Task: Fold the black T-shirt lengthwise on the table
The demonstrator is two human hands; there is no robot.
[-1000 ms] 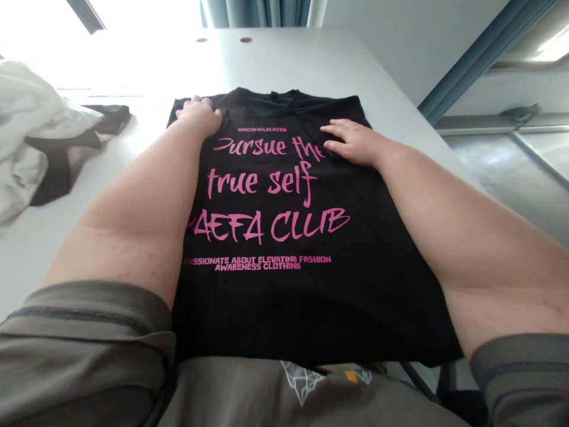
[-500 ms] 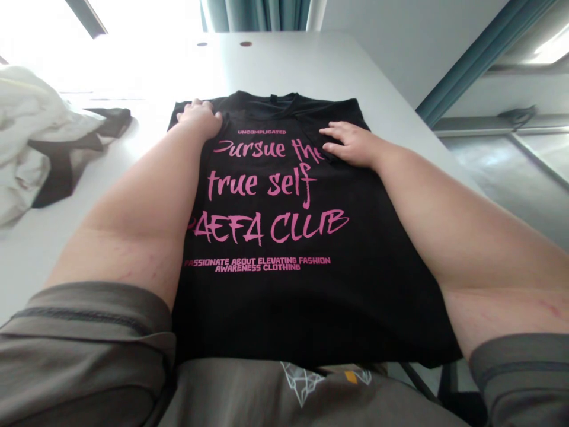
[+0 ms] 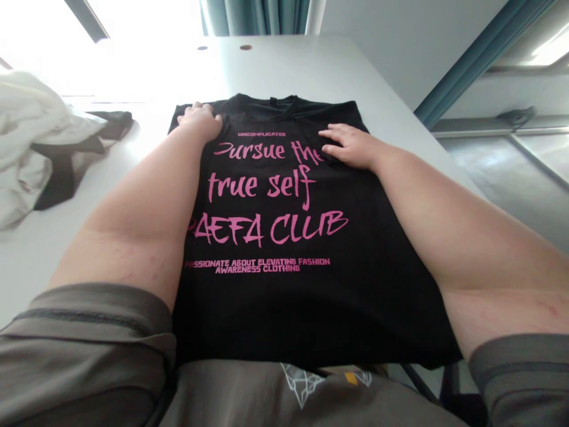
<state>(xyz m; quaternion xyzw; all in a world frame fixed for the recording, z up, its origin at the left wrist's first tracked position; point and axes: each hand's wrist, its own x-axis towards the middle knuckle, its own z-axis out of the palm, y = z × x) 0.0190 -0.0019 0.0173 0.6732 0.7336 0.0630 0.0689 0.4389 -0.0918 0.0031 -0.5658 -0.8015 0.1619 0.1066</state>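
A black T-shirt point(image 3: 284, 296) with pink lettering lies flat on the white table point(image 3: 284, 65), its sides folded in and its collar at the far end. My left hand point(image 3: 201, 120) rests palm down on the shirt's far left shoulder, fingers curled over the edge. My right hand point(image 3: 351, 144) lies flat on the right shoulder area, fingers spread and pointing left. Neither hand lifts the cloth. The shirt's near hem hangs off the table edge against my grey top.
A heap of white and dark clothing point(image 3: 40, 148) sits at the left of the table. The table's right edge point(image 3: 427, 142) drops to a grey floor. Teal curtains point(image 3: 258, 15) hang behind the far end.
Almost nothing differs; the view has tipped slightly, so the shirt and both hands sit a little lower in the picture. The hands stay pressed on the shoulders.
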